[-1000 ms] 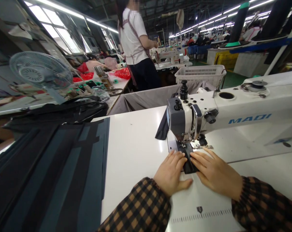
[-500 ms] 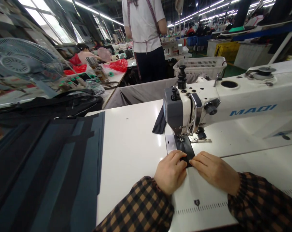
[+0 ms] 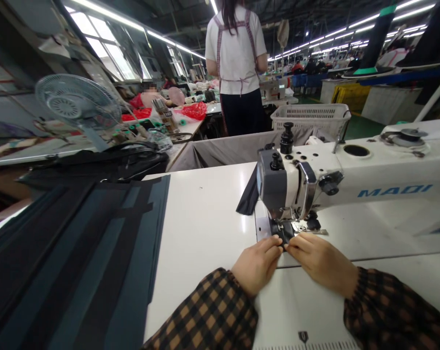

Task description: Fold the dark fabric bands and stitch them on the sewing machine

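A black fabric strip lies under the presser foot of a white sewing machine. Its near end is pinched by my left hand on the left and by my right hand on the right. Both hands have their fingers closed and their fingertips almost meet, just in front of the needle area. Behind the machine head, more dark strip trails out onto the white table. The needle tip itself is too small to make out.
Dark blue and black fabric panels are piled on the left of the table. Past it stand a fan, a white plastic basket and a person facing away. A black bag lies behind the panels.
The strip has fed further under the presser foot, so less shows before it. My hands have come closer to the needle with it. The camera view has tilted up and shifted left.
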